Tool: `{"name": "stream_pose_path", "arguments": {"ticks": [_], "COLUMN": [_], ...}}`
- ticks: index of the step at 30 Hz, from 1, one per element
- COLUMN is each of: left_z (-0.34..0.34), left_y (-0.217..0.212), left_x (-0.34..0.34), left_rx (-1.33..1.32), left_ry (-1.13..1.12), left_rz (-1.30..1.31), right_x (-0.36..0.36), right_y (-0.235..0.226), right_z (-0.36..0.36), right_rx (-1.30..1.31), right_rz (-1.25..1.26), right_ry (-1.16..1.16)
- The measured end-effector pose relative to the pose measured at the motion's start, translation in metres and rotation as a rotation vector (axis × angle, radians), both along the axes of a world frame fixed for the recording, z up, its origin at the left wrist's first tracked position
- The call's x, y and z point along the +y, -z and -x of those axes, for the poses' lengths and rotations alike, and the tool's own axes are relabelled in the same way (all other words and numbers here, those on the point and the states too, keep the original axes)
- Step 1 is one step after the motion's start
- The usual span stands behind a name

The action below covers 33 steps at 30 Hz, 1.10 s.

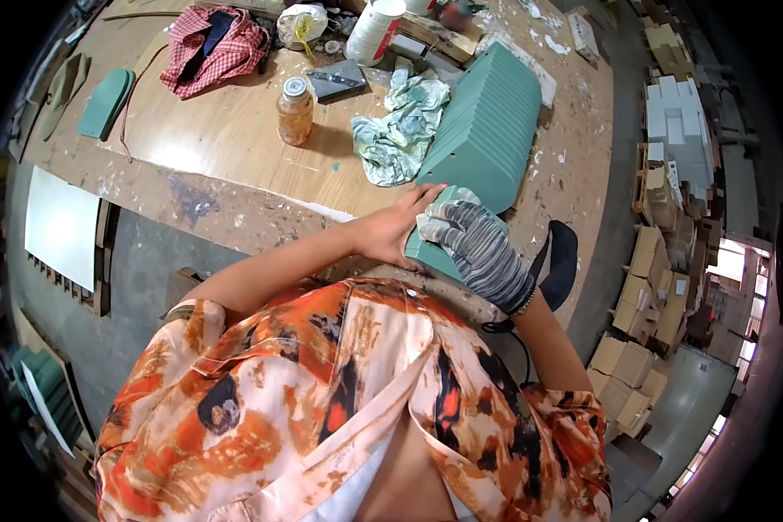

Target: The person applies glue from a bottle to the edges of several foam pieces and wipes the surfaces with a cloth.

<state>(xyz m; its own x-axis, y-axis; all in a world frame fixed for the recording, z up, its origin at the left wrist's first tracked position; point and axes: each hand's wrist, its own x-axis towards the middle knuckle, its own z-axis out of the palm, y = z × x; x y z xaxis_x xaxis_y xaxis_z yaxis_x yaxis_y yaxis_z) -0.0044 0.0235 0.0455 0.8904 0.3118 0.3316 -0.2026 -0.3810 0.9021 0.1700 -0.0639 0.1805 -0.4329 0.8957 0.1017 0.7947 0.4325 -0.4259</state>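
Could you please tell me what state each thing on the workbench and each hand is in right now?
Green ridged panel: lying flat on the bench, near end under both hands.
Left hand: bare, pressed on the panel's edge.
Right hand: in a striped glove, resting on the panel.
Jar: upright, lid on.
Green-stained rag: crumpled beside the panel.
Checked cloth: bunched up.

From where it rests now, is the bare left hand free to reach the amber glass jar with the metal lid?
Probably yes. The left hand rests on the green ribbed panel; only bare wooden tabletop lies between it and the amber glass jar, with the crumpled cloth off to the side.
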Motion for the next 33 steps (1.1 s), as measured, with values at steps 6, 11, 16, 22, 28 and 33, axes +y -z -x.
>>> {"name": "stream_pose_path", "arguments": {"ticks": [6, 11, 16, 22, 28, 33], "left_z": [-0.001, 0.001, 0.002, 0.002, 0.002, 0.004], "left_y": [0.000, -0.002, -0.004, -0.003, -0.002, -0.004], "left_x": [0.001, 0.002, 0.002, 0.003, 0.004, 0.002], "left_rx": [0.001, -0.016, 0.008, -0.003, -0.006, 0.045], "left_ry": [-0.001, -0.009, 0.019, 0.027, 0.029, 0.018], "left_rz": [-0.033, -0.197, 0.021, 0.018, 0.046, 0.037], "right_x": [0.015, 0.003, 0.000, -0.010, -0.010, 0.001], "right_y": [-0.010, -0.006, -0.005, -0.001, 0.002, -0.007], "right_z": [-0.006, 0.013, 0.018, 0.019, 0.016, 0.013], "right_rx": [-0.111, -0.112, -0.100, 0.003, -0.021, -0.008], "right_rz": [0.013, 0.067, 0.188, 0.265, 0.200, 0.034], "right_ry": [-0.002, -0.137, -0.084, -0.040, -0.077, -0.070]}}
